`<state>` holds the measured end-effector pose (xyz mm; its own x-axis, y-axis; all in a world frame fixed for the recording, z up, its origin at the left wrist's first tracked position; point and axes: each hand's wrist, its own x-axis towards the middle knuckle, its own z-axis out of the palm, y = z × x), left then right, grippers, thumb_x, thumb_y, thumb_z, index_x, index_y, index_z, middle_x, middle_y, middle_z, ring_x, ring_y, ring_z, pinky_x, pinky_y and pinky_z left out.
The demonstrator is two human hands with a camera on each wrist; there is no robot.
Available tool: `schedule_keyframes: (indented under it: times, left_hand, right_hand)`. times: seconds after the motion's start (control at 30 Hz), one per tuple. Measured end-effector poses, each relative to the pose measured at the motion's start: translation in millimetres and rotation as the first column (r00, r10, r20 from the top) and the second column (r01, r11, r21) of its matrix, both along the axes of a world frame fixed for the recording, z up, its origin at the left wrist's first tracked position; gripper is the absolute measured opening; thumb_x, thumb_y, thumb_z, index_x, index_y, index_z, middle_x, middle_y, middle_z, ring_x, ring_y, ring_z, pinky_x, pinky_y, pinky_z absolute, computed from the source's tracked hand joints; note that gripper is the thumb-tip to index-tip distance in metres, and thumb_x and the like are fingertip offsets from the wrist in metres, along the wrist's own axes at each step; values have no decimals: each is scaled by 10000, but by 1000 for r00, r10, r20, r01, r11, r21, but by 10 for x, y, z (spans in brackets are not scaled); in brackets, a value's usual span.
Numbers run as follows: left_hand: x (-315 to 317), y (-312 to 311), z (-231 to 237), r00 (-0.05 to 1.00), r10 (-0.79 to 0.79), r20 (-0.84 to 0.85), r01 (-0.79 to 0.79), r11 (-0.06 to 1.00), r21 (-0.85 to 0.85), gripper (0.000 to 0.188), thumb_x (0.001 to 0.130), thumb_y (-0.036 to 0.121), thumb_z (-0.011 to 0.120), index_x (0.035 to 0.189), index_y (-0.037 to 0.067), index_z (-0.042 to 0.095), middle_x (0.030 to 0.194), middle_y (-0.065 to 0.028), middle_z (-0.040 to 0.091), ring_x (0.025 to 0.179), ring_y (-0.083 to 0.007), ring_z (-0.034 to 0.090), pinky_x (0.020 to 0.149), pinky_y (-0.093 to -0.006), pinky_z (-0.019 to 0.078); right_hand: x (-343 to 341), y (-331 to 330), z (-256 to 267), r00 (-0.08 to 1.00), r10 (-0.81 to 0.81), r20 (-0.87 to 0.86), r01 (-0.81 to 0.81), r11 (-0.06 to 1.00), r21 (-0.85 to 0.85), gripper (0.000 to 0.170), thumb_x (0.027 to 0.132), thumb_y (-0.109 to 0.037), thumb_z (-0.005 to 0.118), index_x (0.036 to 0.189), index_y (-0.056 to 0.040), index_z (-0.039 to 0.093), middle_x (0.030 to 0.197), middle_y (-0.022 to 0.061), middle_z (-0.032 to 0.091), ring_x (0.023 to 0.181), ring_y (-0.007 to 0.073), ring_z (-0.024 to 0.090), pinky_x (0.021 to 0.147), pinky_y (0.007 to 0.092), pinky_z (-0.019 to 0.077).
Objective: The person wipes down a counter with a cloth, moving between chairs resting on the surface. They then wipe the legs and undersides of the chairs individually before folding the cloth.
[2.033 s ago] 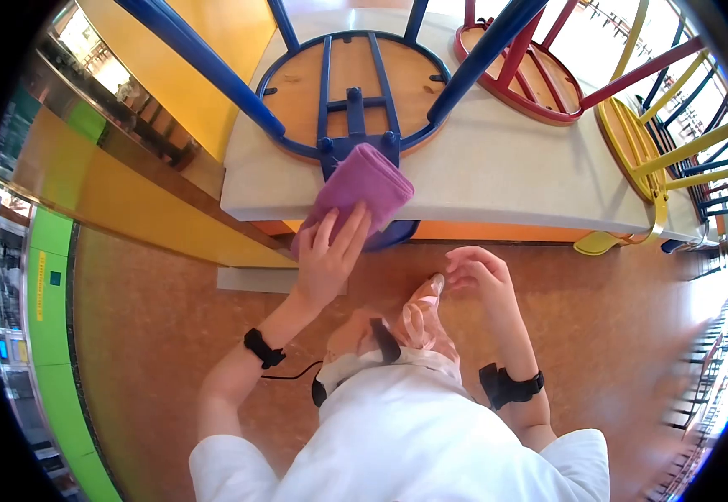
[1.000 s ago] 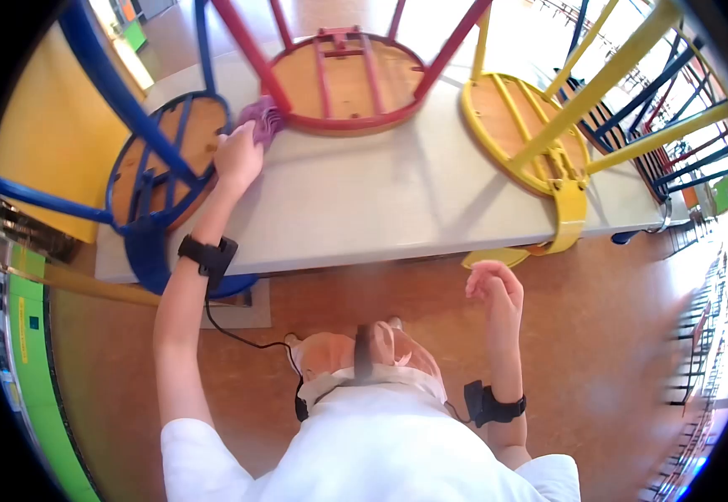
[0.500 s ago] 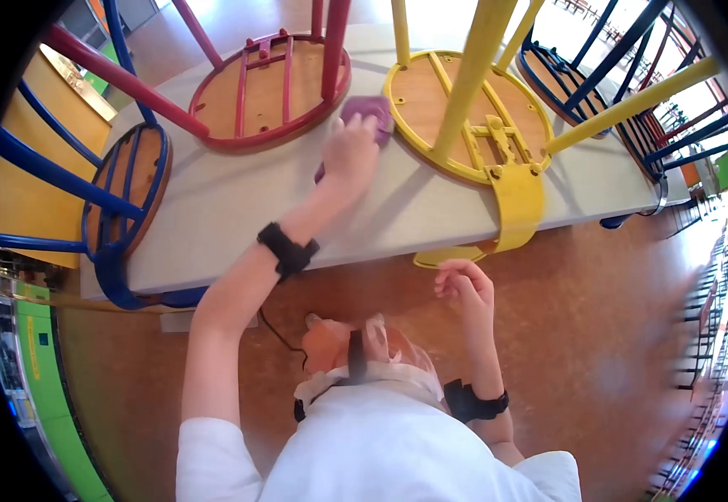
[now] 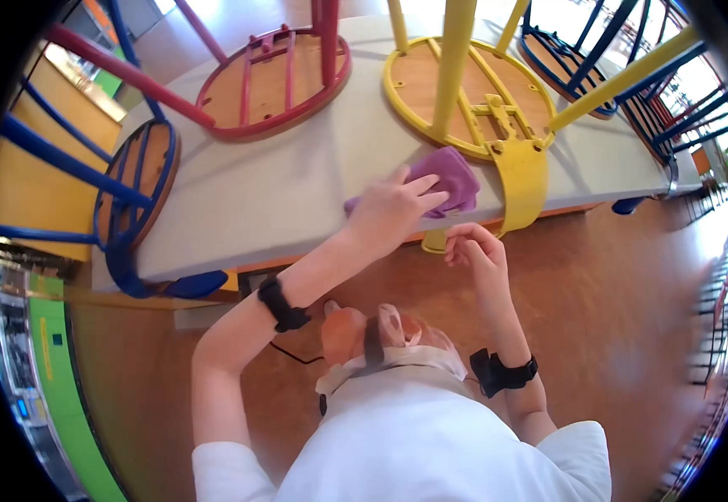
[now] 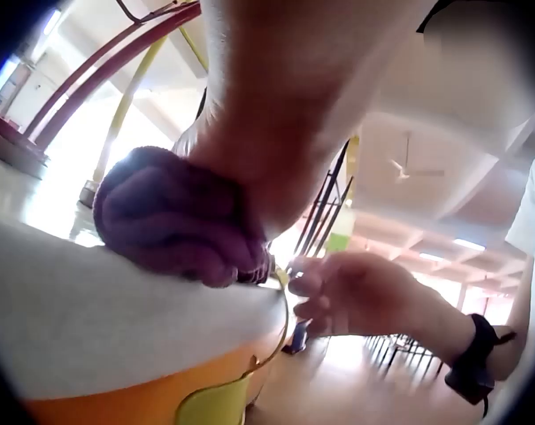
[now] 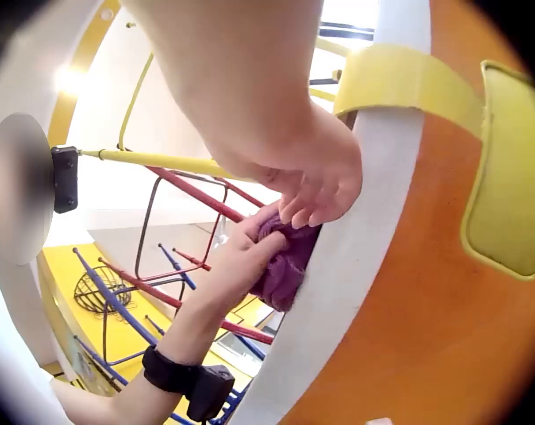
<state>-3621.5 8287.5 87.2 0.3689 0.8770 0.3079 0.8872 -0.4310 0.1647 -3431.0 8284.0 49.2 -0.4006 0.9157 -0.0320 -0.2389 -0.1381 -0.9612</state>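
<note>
My left hand [image 4: 387,207] holds a folded purple cloth [image 4: 457,180] down on the white tabletop [image 4: 288,188], near its front edge. Its fingers lie across the top of the cloth, which bunches up beneath the palm in the left wrist view. Just behind the cloth sits an upturned yellow chair [image 4: 524,180], its backrest hanging over the table edge. My right hand [image 4: 479,251] hovers in front of that edge with loosely curled fingers and nothing in them. In the right wrist view the cloth [image 6: 283,282] shows beyond the right hand [image 6: 325,173].
An upturned red chair [image 4: 268,125] rests on the table toward the back left, a blue one [image 4: 142,180] at the left end. Dark blue chairs [image 4: 577,75] stand further right. Chair legs rise up around the work area. Brown floor [image 4: 581,335] lies in front.
My left hand has wiped with the cloth from the left end by the blue chair, past the red chair, then toward the front edge by the yellow chair. The right hand stays loosely curled.
</note>
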Motion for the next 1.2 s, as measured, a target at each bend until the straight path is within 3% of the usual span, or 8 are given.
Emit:
schedule_keyframes:
  times: [0.17, 0.3, 0.4, 0.5, 0.6, 0.8, 1.0, 1.2]
  left_hand:
    - [-1125, -655, 114, 911, 408, -52, -408, 913, 10, 476, 717, -24, 542, 1144, 180, 597, 1216, -40, 558, 1031, -275, 547, 869, -354, 466]
    - [-2339, -1079, 1, 504, 858, -99, -843, 514, 159, 404, 771, 13, 521, 1154, 126, 580, 1186, -75, 569, 1026, -316, 524, 883, -375, 428]
    - [-2210, -863, -72, 447, 895, -4, -888, 444, 122, 393, 771, 21, 519, 1147, 122, 576, 1161, -64, 579, 1004, -329, 512, 889, -386, 418]
    - [-1310, -374, -138, 644, 763, 62, -762, 631, 148, 414, 721, 2, 506, 1107, 114, 603, 1151, -79, 585, 960, -339, 525, 880, -394, 422]
    - [-508, 127, -101, 899, 431, 72, -437, 891, 121, 374, 719, -5, 544, 1064, 117, 621, 1149, -67, 586, 973, -318, 535, 830, -390, 461]
    - [-488, 424, 70, 954, 299, 27, -299, 954, -17, 377, 739, 48, 570, 1093, 170, 611, 1172, 7, 580, 1005, -280, 523, 832, -375, 471]
    - [-1936, -328, 150, 833, 551, -54, -551, 834, 18, 383, 759, 49, 542, 1115, 173, 610, 1197, -17, 567, 1031, -288, 518, 872, -388, 452]
    - [-2526, -1131, 97, 481, 863, -157, -850, 503, 159, 425, 770, 49, 552, 1185, 138, 560, 1213, -47, 553, 1025, -313, 509, 868, -382, 455]
  right_hand:
    - [73, -47, -45, 999, 31, -25, -31, 999, 6, 208, 854, -19, 406, 925, -1, 600, 766, 26, 587, 674, 81, 541, 619, 201, 429]
    - [293, -99, -314, 994, -98, 38, 101, 992, -71, 191, 872, -41, 425, 930, -2, 602, 767, 26, 589, 686, 82, 547, 622, 198, 431]
    - [355, -139, -349, 995, -96, 40, 99, 990, -98, 184, 881, -51, 434, 934, -7, 604, 773, 23, 587, 687, 78, 543, 615, 199, 429]
    - [332, -172, -301, 996, -75, 50, 80, 990, -113, 183, 882, -51, 435, 935, -9, 605, 776, 22, 586, 684, 78, 544, 614, 199, 429]
    - [256, -172, -210, 995, -39, 88, 48, 993, -107, 190, 873, -45, 430, 935, -5, 604, 774, 27, 583, 688, 85, 547, 623, 204, 436]
    - [229, -217, -171, 990, 33, 138, -22, 996, -85, 201, 869, -40, 421, 934, -8, 609, 776, 26, 587, 687, 85, 550, 624, 202, 436]
    - [182, -206, -327, 991, 73, 110, -55, 986, -160, 205, 877, -52, 419, 940, -11, 610, 788, 21, 588, 696, 87, 553, 628, 200, 439]
    - [40, -156, -266, 985, 113, 129, -88, 978, -190, 200, 892, -76, 430, 947, -25, 616, 797, 9, 586, 702, 79, 554, 630, 189, 436]
